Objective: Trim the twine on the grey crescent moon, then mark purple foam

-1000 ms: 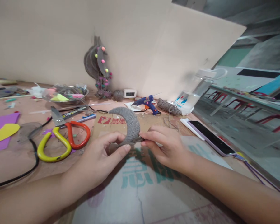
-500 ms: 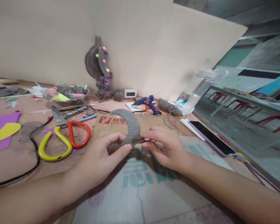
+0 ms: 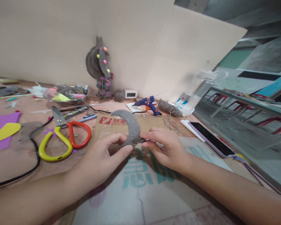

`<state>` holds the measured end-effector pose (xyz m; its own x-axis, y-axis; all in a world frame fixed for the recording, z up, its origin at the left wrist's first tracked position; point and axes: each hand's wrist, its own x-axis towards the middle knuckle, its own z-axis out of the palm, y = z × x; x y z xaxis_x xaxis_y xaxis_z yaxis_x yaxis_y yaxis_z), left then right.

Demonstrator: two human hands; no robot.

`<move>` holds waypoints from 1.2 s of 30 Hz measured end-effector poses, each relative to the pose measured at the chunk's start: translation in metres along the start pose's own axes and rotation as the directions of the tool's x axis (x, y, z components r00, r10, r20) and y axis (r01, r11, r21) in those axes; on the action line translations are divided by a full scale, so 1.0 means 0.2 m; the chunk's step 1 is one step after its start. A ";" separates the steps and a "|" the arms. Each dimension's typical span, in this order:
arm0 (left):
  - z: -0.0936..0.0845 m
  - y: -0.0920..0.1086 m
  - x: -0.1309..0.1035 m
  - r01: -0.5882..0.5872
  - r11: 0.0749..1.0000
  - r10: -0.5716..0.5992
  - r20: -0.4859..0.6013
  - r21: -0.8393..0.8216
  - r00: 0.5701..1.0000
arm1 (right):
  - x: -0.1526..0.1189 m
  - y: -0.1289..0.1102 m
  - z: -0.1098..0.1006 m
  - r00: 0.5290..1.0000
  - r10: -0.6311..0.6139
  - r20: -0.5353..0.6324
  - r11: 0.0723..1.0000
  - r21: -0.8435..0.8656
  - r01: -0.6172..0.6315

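A crescent moon shape wrapped in grey yarn (image 3: 131,123) stands up between my two hands, above the cardboard. My left hand (image 3: 110,151) pinches its lower end between thumb and fingers. On the other side, my right hand (image 3: 165,147) has thumb and forefinger closed at the crescent's lower right edge. A thin dark bit, perhaps a yarn end, shows at those fingertips; it is too small to make out. Beyond the crescent lies a blue glue gun (image 3: 146,104) with a small red light on, and a skein of grey yarn (image 3: 170,107) beside it.
Scissors (image 3: 71,134) with yellow and red handles lie left of my hands, near a black cable (image 3: 36,156). A phone (image 3: 210,139) lies at the right edge, before a clear water bottle (image 3: 196,93). A hanging grey ornament (image 3: 98,62) and a tray of scraps (image 3: 89,92) are behind.
Hardly anything differs. The crescent has turned very slightly in my fingers, and both hands keep their places.
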<state>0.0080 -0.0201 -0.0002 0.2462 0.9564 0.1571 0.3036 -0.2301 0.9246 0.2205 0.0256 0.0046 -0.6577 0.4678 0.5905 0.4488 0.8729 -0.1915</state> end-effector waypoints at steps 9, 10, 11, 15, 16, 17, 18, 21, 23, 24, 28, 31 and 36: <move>0.00 0.00 0.00 0.015 1.000 -0.016 0.011 0.010 1.000 | 0.00 0.00 0.00 0.999 -0.036 0.001 0.998 -0.058 0.036; -0.01 0.00 -0.01 0.021 1.000 -0.021 0.014 0.011 1.000 | 0.00 0.00 0.00 1.000 -0.030 0.001 0.998 -0.059 0.030; -0.01 0.00 -0.01 0.026 1.000 -0.026 0.014 0.010 1.000 | 0.00 0.00 0.00 1.000 -0.020 0.001 0.998 -0.055 0.020; -0.01 0.00 -0.01 0.048 0.999 -0.048 0.004 0.002 0.999 | 0.00 0.00 0.00 0.999 0.033 -0.039 0.999 0.036 -0.032; -0.01 0.00 -0.01 0.055 0.998 -0.055 0.009 -0.010 0.998 | 0.00 0.00 0.01 0.998 0.041 -0.051 0.998 0.057 -0.038; -0.01 0.00 -0.01 0.061 0.998 -0.060 0.016 -0.027 0.998 | 0.00 0.00 0.01 0.997 0.043 -0.061 0.997 0.068 -0.039; -0.01 0.00 0.00 0.067 0.997 -0.066 0.024 -0.046 0.998 | 0.00 0.00 0.01 0.997 0.040 -0.065 0.997 0.070 -0.036; -0.01 0.01 0.00 0.074 0.993 -0.071 0.033 -0.091 0.997 | -0.01 0.01 0.00 0.998 0.021 -0.060 0.999 0.042 -0.019; 0.00 0.01 0.00 0.073 0.990 -0.068 0.043 -0.118 0.997 | -0.01 0.02 0.00 0.998 0.007 -0.062 1.000 0.018 -0.005; 0.00 0.02 0.00 0.070 0.988 -0.064 0.049 -0.136 0.997 | -0.01 0.02 0.00 0.998 -0.002 -0.060 1.000 0.007 0.002; 0.00 0.02 0.00 0.079 0.984 -0.073 0.045 -0.157 0.996 | -0.01 0.01 -0.01 0.999 -0.034 -0.024 0.999 -0.036 0.033; 0.00 0.02 0.00 0.079 0.986 -0.075 0.034 -0.146 0.997 | -0.01 0.00 -0.01 0.999 -0.033 -0.017 0.998 -0.046 0.032; 0.00 0.00 0.00 0.070 0.992 -0.069 0.014 -0.101 0.997 | -0.01 0.00 0.00 1.000 -0.011 -0.015 0.999 -0.041 0.011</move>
<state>0.0084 -0.0214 0.0003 0.2372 0.9675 0.0877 0.2261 -0.1428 0.9636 0.2221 0.0247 0.0040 -0.6539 0.4557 0.6039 0.4663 0.8714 -0.1526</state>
